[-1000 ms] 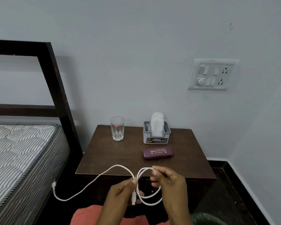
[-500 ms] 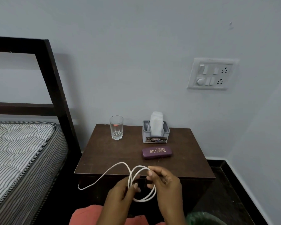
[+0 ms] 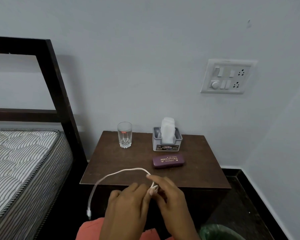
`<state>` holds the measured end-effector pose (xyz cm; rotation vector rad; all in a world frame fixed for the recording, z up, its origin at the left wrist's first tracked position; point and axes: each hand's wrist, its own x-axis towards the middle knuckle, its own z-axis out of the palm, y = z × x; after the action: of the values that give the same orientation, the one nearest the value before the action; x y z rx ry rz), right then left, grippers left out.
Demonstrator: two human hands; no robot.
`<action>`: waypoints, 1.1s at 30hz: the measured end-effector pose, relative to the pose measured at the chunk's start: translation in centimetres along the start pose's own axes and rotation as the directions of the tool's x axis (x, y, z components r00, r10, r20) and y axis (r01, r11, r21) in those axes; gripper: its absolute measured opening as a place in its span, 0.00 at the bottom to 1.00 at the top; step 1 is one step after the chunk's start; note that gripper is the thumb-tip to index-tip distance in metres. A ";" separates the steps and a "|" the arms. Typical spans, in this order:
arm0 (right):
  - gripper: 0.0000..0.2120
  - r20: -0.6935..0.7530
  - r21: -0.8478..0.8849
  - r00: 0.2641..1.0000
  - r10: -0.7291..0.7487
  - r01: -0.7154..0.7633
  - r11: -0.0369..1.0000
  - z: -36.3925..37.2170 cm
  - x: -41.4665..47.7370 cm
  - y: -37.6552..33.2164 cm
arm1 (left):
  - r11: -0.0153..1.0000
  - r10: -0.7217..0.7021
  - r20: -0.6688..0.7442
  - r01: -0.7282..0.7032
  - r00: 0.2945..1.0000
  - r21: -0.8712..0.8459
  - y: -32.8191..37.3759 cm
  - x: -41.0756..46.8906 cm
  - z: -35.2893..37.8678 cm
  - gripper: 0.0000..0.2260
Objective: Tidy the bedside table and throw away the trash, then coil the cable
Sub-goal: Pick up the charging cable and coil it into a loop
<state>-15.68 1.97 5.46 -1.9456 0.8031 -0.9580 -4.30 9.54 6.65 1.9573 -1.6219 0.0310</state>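
1. Cable [image 3: 111,176], white, hangs its free end with the plug off the bedside table's [image 3: 111,161] front-left corner, beside the mattress [image 3: 21,161]; from there it arcs up over the front edge to the hands.
2. Left hand [image 3: 128,205] sits in front of the table's front edge, fingers curled together around the gathered part of the cable; how many loops it holds is hidden.
3. Right hand [image 3: 170,196], touching the left, pinches the cable between its fingertips at the same bundle.
4. On the table, a glass [image 3: 124,135] stands at the back edge, a tissue holder [image 3: 167,140] to its right, and a purple spectacle case [image 3: 168,161] in front of that. No trash shows, so the tidying looks done.
5. A green-lined bin [image 3: 218,232] shows at bottom right.
6. Judging by the loose tail, the coiling is partway: the hanging length remains to be wound in.
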 end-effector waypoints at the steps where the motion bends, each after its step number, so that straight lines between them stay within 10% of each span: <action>1: 0.19 -0.017 -0.014 1.000 -0.010 0.010 1.000 0.0 0.0 0.1 | 1.000 0.015 0.000 -0.015 1.000 0.011 0.0 0.1 -0.2 0.10; 16: 0.11 -0.196 -0.377 0.971 -0.139 0.057 0.924 -0.5 0.4 -0.9 | 0.761 -0.217 -0.115 0.095 0.969 -0.641 0.3 0.6 0.4 0.12; 28: 0.14 -0.330 0.061 0.936 0.121 -0.107 0.992 -0.9 0.8 -1.9 | 0.504 -0.506 -0.031 0.266 0.862 -0.822 -0.1 1.8 1.9 0.10; 33: 0.14 -0.488 0.293 0.830 0.270 -0.136 0.946 -1.2 1.3 -3.0 | 0.093 -0.652 0.389 0.577 0.651 -0.811 0.2 1.2 1.0 0.16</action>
<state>-15.52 1.90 8.94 -1.3553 1.1129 -1.4080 -4.54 8.03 6.36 1.4638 -0.3188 -0.9400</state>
